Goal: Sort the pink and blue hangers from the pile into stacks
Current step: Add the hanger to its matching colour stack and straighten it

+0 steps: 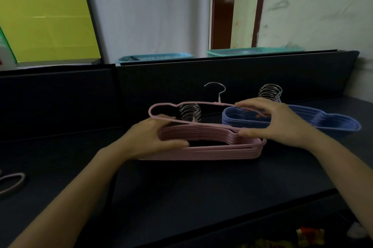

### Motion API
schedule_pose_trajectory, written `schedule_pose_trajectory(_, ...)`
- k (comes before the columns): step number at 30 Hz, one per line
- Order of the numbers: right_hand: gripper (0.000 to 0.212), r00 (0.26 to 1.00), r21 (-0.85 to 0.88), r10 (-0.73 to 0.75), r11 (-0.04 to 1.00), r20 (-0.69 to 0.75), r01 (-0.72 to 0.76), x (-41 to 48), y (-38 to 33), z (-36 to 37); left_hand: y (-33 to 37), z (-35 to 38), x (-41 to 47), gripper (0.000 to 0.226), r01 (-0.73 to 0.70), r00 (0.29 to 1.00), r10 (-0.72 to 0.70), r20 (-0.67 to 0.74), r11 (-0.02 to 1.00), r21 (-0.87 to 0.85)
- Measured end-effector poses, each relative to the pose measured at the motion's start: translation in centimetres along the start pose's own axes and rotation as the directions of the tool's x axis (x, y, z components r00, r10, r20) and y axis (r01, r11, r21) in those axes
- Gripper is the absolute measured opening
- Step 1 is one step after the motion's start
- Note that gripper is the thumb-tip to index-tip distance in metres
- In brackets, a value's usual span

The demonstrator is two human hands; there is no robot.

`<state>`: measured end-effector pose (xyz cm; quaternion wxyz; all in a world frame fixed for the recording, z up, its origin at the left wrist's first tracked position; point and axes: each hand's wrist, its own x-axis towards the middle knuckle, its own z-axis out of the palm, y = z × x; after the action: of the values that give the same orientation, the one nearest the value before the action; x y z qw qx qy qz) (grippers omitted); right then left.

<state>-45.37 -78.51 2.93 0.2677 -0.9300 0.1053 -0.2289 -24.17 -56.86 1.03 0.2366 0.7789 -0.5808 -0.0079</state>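
Observation:
A stack of several pink hangers [212, 151] lies on the dark table [201, 187] in the middle. A single pink hanger [161, 105] with a metal hook is held just above that stack. My left hand [149, 136] grips its left end and my right hand [276, 120] grips its right end, thumb touching the stack's right shoulder. Behind and to the right lies a stack of several blue hangers [333, 122], partly hidden by my right hand.
One more pink hanger [12, 184] lies at the table's far left edge. A raised dark back panel [181, 78] runs behind the stacks. Two teal baskets [155, 58] [254, 50] sit beyond it. Colourful items [308, 235] lie below the table's front edge at the right.

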Motion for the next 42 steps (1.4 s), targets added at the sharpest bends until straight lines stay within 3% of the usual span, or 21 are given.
schedule_pose_trajectory(3, 0.070, 0.999, 0.034, -0.006, 0.999, 0.050, 0.004, 0.1, -0.1, 0.6, -1.9, -2.1, -1.2, 0.087, 0.165, 0.984, -0.177, -0.019, 0.946, -0.279)
schedule_pose_trajectory(6, 0.065, 0.995, 0.008, -0.034, 0.999, 0.096, 0.033, 0.2, -0.5, 1.6, -3.6, -3.2, -1.7, 0.087, 0.294, 0.939, -0.336, -0.071, 0.894, -0.338)
schedule_pose_trajectory(8, 0.063, 0.992, -0.027, -0.054, 0.998, 0.114, 0.058, 0.4, -0.7, 2.4, -3.6, -3.2, -1.9, 0.064, 0.324, 0.932, -0.358, -0.058, 0.893, -0.313)
schedule_pose_trajectory(11, 0.065, 0.989, -0.075, -0.059, 0.995, 0.135, 0.069, 0.8, -0.7, 3.2, -3.5, -2.8, -1.7, 0.041, 0.358, 0.930, -0.366, -0.042, 0.924, -0.137)
schedule_pose_trajectory(17, 0.073, 0.990, -0.112, -0.028, 0.993, 0.135, 0.043, 1.4, -0.4, 4.1, -3.7, -3.1, -1.7, 0.033, 0.453, 0.885, -0.450, -0.117, 0.891, 0.002)
schedule_pose_trajectory(21, 0.081, 0.990, -0.165, -0.011, 0.986, 0.140, 0.034, 1.4, -0.8, 4.2, -3.7, -3.1, -1.7, 0.010, 0.499, 0.866, -0.488, -0.110, 0.856, 0.134)
schedule_pose_trajectory(23, 0.079, 0.993, -0.180, 0.042, 0.983, 0.114, -0.021, 1.1, -0.8, 3.2, -3.9, -3.0, -1.8, 0.009, 0.490, 0.871, -0.481, -0.094, 0.862, 0.128)
schedule_pose_trajectory(25, 0.061, 0.995, -0.221, 0.081, 0.973, 0.060, -0.066, 0.6, -0.2, 1.9, -4.0, -2.9, -1.8, 0.009, 0.483, 0.875, -0.475, -0.092, 0.870, 0.096)
schedule_pose_trajectory(29, 0.026, 0.980, -0.524, 0.199, 0.838, 0.027, -0.156, -0.4, 0.2, 0.4, -3.6, -2.7, -1.6, 0.013, 0.460, 0.887, -0.446, -0.114, 0.870, 0.178)
schedule_pose_trajectory(31, 0.018, 0.977, -0.582, 0.215, 0.794, 0.003, -0.173, -0.7, 0.0, 0.6, -3.8, -2.7, -1.6, 0.016, 0.440, 0.898, -0.416, -0.146, 0.860, 0.259)
schedule_pose_trajectory(36, 0.015, 0.975, -0.652, 0.163, 0.726, -0.149, -0.221, -0.5, -0.4, 1.7, -4.2, -2.5, -1.6, 0.017, 0.403, 0.914, -0.367, -0.174, 0.870, 0.283)
schedule_pose_trajectory(42, 0.020, 0.972, -0.687, 0.212, 0.691, -0.105, -0.225, -0.1, -0.6, 1.6, -4.0, -2.4, -1.5, 0.008, 0.452, 0.889, -0.416, -0.190, 0.865, 0.219)
